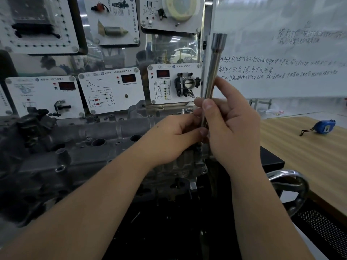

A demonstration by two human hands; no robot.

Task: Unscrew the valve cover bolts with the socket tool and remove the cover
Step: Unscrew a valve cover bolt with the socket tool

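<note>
A long steel socket tool stands nearly upright at the centre right, its wide socket end at the top. My right hand grips its shaft, thumb in front. My left hand pinches the tool's lower end just below; that end is hidden by the fingers. Under both hands lies the grey metal valve cover of an engine, stretching to the left, with round holes and bolt bosses along its top.
White demonstration panels with sensors hang behind the engine. A whiteboard with writing stands at the right. On the wooden table lies a blue tape measure. A chrome handwheel sits at the lower right.
</note>
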